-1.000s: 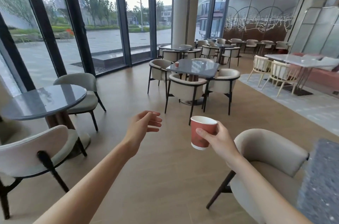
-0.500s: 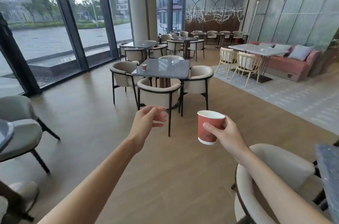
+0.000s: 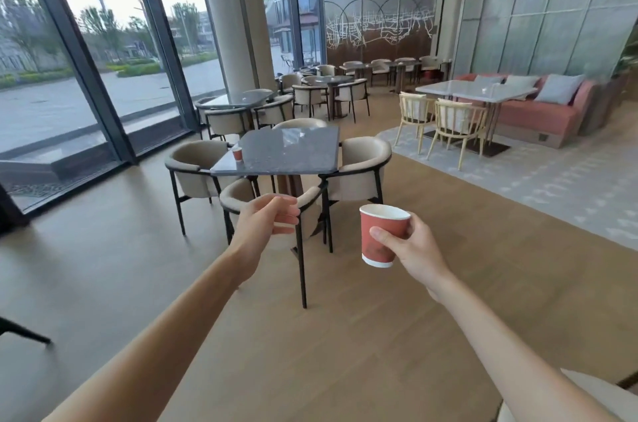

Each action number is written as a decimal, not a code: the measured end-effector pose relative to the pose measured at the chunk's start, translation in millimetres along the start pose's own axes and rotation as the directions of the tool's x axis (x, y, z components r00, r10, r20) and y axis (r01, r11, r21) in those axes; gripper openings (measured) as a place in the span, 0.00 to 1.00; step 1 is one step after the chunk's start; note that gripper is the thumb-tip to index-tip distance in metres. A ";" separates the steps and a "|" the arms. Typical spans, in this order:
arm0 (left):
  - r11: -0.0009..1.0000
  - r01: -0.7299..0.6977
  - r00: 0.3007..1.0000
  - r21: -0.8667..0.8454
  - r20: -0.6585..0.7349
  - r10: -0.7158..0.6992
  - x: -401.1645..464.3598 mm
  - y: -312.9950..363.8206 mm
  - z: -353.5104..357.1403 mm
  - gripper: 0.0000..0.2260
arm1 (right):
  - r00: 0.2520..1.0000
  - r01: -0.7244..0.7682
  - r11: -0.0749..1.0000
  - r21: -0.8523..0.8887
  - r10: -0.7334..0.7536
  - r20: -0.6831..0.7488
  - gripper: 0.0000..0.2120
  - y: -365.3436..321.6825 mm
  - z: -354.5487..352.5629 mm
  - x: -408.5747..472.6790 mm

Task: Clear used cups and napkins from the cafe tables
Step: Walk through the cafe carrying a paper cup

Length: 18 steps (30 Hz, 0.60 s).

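A person's right hand (image 3: 412, 250) grips one collected red paper cup (image 3: 381, 235) in the near foreground; the left hand (image 3: 267, 224) hangs loosely curled, empty. A second red cup (image 3: 237, 154) waits on the dark table (image 3: 286, 152) farther ahead, uncollected.

Cafe hall lit by daylight.
Tall windows (image 3: 103, 52) are set left; a wooden floor (image 3: 345, 335) is spread below, a pink sofa (image 3: 538, 110) placed right.

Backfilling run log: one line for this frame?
right hand: holds red cup | left hand: free | second cup: on dark table ahead
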<state>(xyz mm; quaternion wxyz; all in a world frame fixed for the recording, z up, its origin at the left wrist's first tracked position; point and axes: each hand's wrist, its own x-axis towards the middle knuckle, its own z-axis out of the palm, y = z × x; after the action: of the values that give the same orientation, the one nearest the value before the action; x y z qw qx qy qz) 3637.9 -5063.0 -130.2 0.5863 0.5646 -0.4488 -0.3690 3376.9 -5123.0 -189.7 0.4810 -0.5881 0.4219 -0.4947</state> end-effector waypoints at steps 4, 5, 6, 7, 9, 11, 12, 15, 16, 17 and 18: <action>1.000 -0.007 0.999 0.003 0.042 0.007 93.0 -5.6 47.2 0.09 | 1.000 -0.004 1.000 -0.015 0.004 -0.018 0.24 9.9 -22.6 90.4; 1.000 0.002 0.999 0.008 0.054 -0.003 113.0 -11.3 60.8 0.08 | 1.000 -0.008 1.000 -0.020 0.008 -0.025 0.24 15.0 -28.6 109.5; 1.000 0.013 0.998 0.008 0.067 -0.013 133.7 -17.6 73.8 0.08 | 0.999 -0.011 1.000 -0.027 0.010 -0.035 0.24 21.1 -34.7 128.7; 1.000 0.023 0.996 0.005 0.082 -0.023 155.8 -24.4 86.4 0.09 | 0.999 -0.014 0.999 -0.033 0.013 -0.046 0.23 27.9 -40.9 148.8; 0.999 0.038 0.993 -0.003 0.113 -0.037 202.3 -36.0 109.7 0.10 | 0.997 -0.023 0.999 -0.044 0.020 -0.071 0.23 40.8 -52.8 190.5; 0.999 0.043 0.988 -0.005 0.150 -0.041 251.5 -46.7 131.6 0.09 | 0.994 -0.032 0.998 -0.057 0.025 -0.105 0.22 54.0 -64.9 234.8; 0.999 0.044 0.985 -0.005 0.166 -0.042 278.3 -52.1 142.5 0.09 | 0.992 -0.034 0.997 -0.068 0.025 -0.124 0.22 59.9 -71.1 258.7; 0.999 0.044 0.977 -0.013 0.211 -0.040 365.2 -68.1 177.9 0.10 | 0.983 -0.036 0.994 -0.101 0.017 -0.185 0.22 75.4 -91.8 335.4; 0.999 0.048 0.974 -0.019 0.222 -0.043 394.7 -71.9 190.2 0.10 | 0.978 -0.039 0.993 -0.110 0.016 -0.206 0.22 79.3 -99.3 360.6; 0.998 0.058 0.972 -0.025 0.230 -0.051 424.0 -74.4 202.2 0.11 | 0.973 -0.049 0.991 -0.121 0.020 -0.229 0.22 82.3 -106.9 384.9; 0.997 0.068 0.969 -0.032 0.240 -0.058 453.2 -75.1 214.2 0.11 | 0.968 -0.058 0.989 -0.133 0.022 -0.252 0.22 84.1 -114.8 409.1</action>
<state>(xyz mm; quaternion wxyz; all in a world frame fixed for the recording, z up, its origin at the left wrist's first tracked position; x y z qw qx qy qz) 3588.7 -5566.3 -163.7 0.5271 0.5184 -0.4904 -0.4615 3325.0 -5552.9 -194.8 0.3916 -0.5448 0.5245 -0.5242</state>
